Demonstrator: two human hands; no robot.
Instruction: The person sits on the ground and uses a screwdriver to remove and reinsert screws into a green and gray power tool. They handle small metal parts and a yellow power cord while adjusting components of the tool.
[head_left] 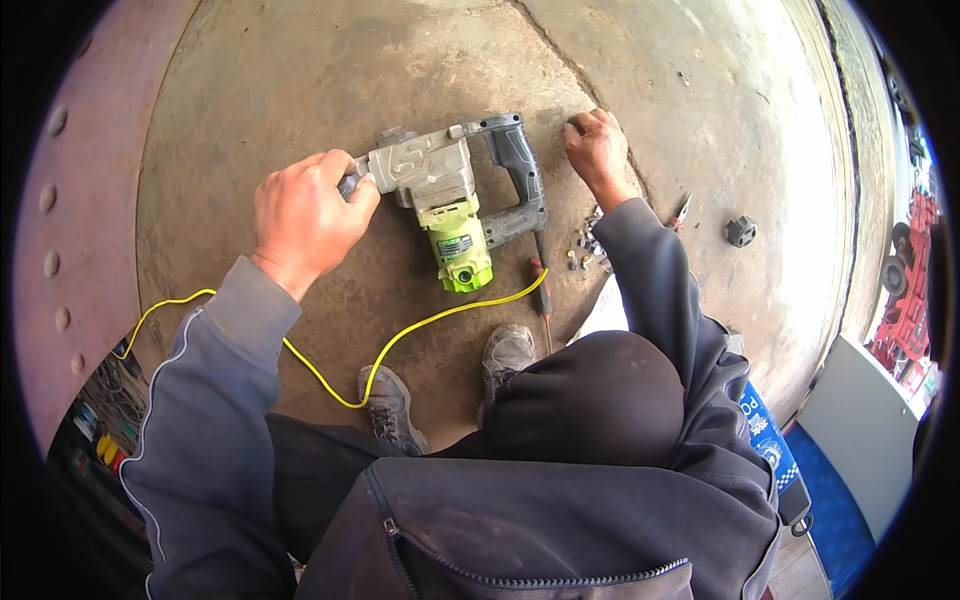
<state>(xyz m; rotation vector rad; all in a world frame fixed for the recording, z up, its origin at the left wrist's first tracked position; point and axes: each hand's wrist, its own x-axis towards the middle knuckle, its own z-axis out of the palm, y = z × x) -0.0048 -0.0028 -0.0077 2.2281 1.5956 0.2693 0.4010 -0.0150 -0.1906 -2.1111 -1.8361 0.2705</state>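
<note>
The person's left hand [308,215] was closed around the dark nose [350,184] of a power drill [428,172], with the thumb along the near side and the fingers folded over. The drill lay just to the right of this grip, on the concrete floor [290,90], between the two hands. It was probably heavy and stiff, with most weight in the grey metal body and in the green motor housing [460,250]; the dusty metal could be a little slippery. The black rear handle [518,165], at the far end from the grip, looked the better place to carry it, with the nose as second support.

The left forearm came up from below, the back of the hand upward. The right hand [597,150] was beyond the handle and apart from it, its fingers curled inward; whether they pinched something small, one cannot tell. Nearer to the body than this hand lay small metal parts [585,250] and a screwdriver [543,290], and to its right, pliers [682,213]. A yellow cord [440,316] curved below the left grip.
</note>
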